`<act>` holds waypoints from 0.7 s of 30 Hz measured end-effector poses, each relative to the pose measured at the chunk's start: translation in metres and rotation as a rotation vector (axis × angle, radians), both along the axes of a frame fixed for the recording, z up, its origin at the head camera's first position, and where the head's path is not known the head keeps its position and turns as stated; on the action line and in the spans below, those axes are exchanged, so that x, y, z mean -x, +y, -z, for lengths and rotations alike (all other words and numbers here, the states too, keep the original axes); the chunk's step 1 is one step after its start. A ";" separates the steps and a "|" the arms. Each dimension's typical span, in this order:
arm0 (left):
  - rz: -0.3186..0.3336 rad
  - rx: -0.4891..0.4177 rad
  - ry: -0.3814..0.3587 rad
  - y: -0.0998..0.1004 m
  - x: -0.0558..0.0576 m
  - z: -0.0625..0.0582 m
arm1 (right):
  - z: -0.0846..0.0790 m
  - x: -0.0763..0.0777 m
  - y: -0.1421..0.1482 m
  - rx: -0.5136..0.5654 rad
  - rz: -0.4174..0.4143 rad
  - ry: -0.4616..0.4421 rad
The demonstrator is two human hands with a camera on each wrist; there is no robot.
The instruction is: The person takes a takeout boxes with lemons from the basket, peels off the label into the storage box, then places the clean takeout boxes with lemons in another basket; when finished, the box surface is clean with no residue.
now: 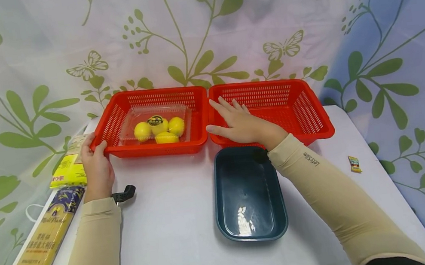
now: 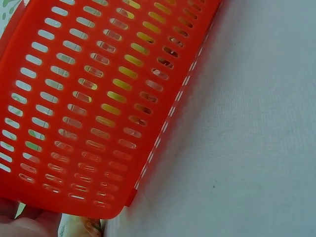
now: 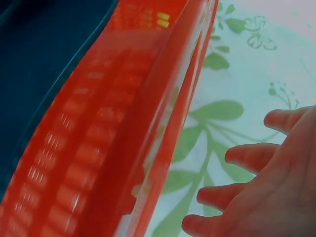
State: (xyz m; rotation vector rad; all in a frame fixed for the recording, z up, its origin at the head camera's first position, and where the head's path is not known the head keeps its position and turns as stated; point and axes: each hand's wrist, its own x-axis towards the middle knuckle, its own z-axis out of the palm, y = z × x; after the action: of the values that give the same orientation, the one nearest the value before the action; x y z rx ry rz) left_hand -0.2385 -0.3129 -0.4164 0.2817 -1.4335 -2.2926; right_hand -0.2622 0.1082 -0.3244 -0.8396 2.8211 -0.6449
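My left hand (image 1: 98, 170) grips the near left corner of the left red basket (image 1: 152, 150), thumb and fingers at its rim. In the left wrist view the fingers (image 2: 32, 226) show beside the slotted red wall. Inside that basket lies a clear plastic box (image 1: 129, 122) with several yellow lemons (image 1: 143, 131) and a dark label on its lid. My right hand (image 1: 240, 123) is spread over the left part of the right red basket (image 1: 311, 111), holding nothing. Its separated fingers (image 3: 247, 158) also show in the right wrist view, beside a red basket wall.
A dark blue basin (image 1: 248, 193) stands in front of the right basket, under my right forearm. At the left edge lie a pasta packet (image 1: 38, 250) and a yellow bag (image 1: 69, 167). A small wrapped snack (image 1: 354, 164) lies at right. Patterned cloth (image 1: 187, 36) hangs behind.
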 end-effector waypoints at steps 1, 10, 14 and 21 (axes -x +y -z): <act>0.002 -0.007 0.003 0.000 0.000 0.000 | 0.000 0.000 -0.005 -0.001 0.000 -0.002; 0.010 -0.027 0.025 -0.002 0.001 0.003 | -0.007 0.011 -0.051 0.005 -0.033 -0.004; 0.013 -0.052 0.031 -0.002 0.001 0.002 | -0.006 0.014 -0.073 0.053 -0.061 -0.037; 0.003 -0.043 0.035 0.001 -0.001 0.004 | 0.010 0.019 -0.104 0.146 -0.067 -0.056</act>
State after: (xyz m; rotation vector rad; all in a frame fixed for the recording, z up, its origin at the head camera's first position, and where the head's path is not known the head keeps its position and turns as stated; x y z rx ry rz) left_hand -0.2379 -0.3121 -0.4200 0.2511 -1.3692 -2.3218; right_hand -0.2811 0.0039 -0.3344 -0.9198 2.7096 -0.8582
